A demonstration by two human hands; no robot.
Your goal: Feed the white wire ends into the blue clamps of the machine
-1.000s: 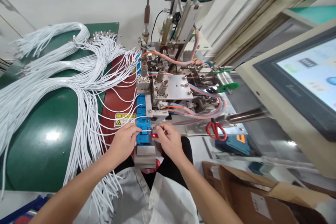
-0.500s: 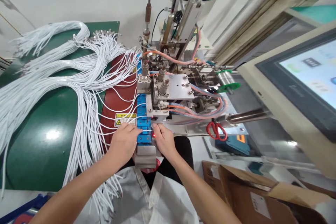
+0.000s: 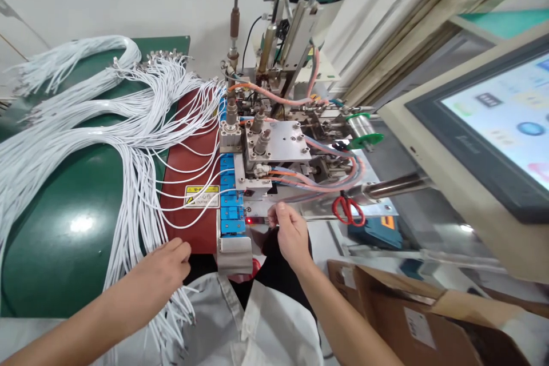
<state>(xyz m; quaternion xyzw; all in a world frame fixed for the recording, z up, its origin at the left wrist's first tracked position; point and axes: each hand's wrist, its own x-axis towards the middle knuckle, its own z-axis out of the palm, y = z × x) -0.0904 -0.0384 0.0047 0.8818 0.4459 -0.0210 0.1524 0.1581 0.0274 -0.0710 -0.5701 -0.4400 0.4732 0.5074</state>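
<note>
My left hand (image 3: 169, 260) is over the hanging white cables (image 3: 128, 200), its fingers loosely bent and the thumb a little apart. I see nothing held in it, and I cannot tell whether it touches the cables. My right hand (image 3: 291, 234) is closed, fingertips curled together, just right of a small red light (image 3: 249, 221). No object shows in those fingers. Left of the light runs a row of blue clamp blocks (image 3: 232, 226). Several separate white cables cross the red-brown plate (image 3: 193, 231) to these blocks.
A metal machine head (image 3: 278, 140) with orange and blue hoses stands behind the blocks. Red-handled scissors (image 3: 349, 210) and a solder wire spool (image 3: 361, 130) are to its right. A touch screen (image 3: 493, 126) juts in on the right. Below stands a cardboard box (image 3: 386, 320). A green table (image 3: 55, 240) carries cable bundles.
My left hand has left the blue blocks and moved down-left to the hanging cables. My right hand has drawn back to the right of the blocks. The view has shifted slightly.
</note>
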